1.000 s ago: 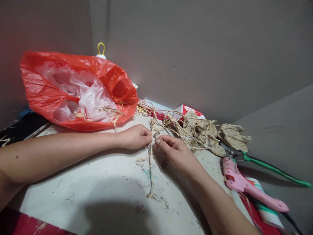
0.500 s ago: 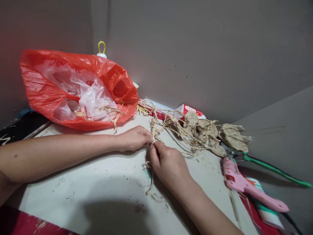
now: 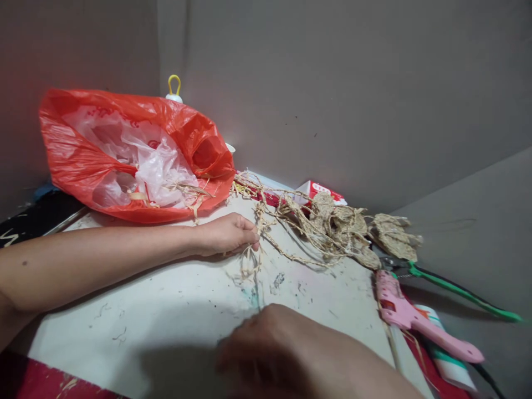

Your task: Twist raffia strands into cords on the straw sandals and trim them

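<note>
My left hand [image 3: 233,234] is closed in a pinch on a thin tan braided cord [image 3: 260,219] near the middle of the white tabletop. Loose fibre ends [image 3: 249,269] hang below its fingertips. Nearer to me is my right hand [image 3: 270,354], apart from the cord and smeared by motion, so whether its fingers hold anything cannot be made out. From the pinched part, the cord runs to the right toward a heap of woven straw-coloured pieces [image 3: 349,224].
A red plastic bag [image 3: 83,177] with white plastic inside stands at the back left. Along the right edge lie green-handled pliers [image 3: 465,291], a pink glue gun [image 3: 419,318] and a white-and-green tube [image 3: 451,363]. A red-and-white box [image 3: 320,191] is by the back wall.
My right hand has left the cord and moved down toward me. My left hand stays in place, still pinching the cord. Pale fibre loops now show below it.
</note>
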Available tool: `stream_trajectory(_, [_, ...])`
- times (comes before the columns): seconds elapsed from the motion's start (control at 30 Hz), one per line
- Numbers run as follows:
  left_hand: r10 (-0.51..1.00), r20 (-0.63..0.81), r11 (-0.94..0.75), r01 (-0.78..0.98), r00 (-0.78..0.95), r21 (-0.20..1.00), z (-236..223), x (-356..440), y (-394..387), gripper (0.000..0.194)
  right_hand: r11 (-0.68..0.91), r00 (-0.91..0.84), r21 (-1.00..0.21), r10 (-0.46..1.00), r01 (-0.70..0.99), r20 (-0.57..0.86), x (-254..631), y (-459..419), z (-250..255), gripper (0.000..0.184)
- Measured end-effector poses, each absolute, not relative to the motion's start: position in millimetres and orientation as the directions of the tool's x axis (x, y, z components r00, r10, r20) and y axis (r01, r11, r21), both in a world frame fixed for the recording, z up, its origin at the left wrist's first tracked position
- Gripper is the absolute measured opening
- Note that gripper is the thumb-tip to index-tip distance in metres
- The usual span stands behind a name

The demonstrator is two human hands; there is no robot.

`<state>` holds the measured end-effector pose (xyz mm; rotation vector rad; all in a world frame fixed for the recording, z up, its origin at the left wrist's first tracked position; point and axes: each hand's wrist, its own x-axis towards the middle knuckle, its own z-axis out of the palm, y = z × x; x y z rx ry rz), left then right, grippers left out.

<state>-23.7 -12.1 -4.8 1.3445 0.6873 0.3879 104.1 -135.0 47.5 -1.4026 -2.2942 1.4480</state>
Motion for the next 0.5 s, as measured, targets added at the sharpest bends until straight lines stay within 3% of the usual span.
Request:
stream_trajectory(0.03, [0.611,-0.229,0.221,0.114,0.758,0.969,-5.0,-24.9,-11.0,0.017,0.069,-0.601,-0.784,0.684,0.617,-0.413,112.1,-131.0,51.2,0.015])
stream_trajectory(0.07, [0.598,-0.231,0.239,0.104,0.768,0.965,-5.1,-25.9,-10.1,0.017,0.013,-0.546,-0.798,0.736,0.602,-0.4,120.4,-124.2,51.6,0.023])
stream_trajectory(0.13, [0.572,-0.238,0.27,0.093,0.785,0.958,-4.9,-27.3,-9.3,0.018,-0.058,-0.18,-0.827,0.965,0.56,-0.19,134.6,-105.6,43.5,0.035])
stream_trajectory(0.2, [0.56,-0.233,0.284,0.081,0.795,0.956,-4.7,-27.2,-9.7,0.02,-0.095,0.141,-0.882,0.989,0.462,-0.033,141.2,-87.5,27.8,0.029])
stream_trajectory(0.27, [0.563,-0.217,0.27,0.07,0.798,0.96,-4.9,-25.7,-10.9,0.022,-0.156,0.124,-0.943,0.985,0.294,-0.124,138.8,-76.7,12.3,0.027])
stream_trajectory(0.37, [0.571,-0.182,0.217,0.066,0.8,0.974,-6.6,-22.8,-12.7,0.025,-0.275,-0.041,-0.959,0.96,0.068,-0.278,126.9,-75.3,0.0,0.03])
stream_trajectory(0.5, [0.585,-0.157,0.167,0.071,0.795,0.983,-9.4,-21.3,-13.4,0.029,-0.417,-0.116,-0.909,0.903,-0.011,-0.413,121.1,-78.8,0.4,0.037])
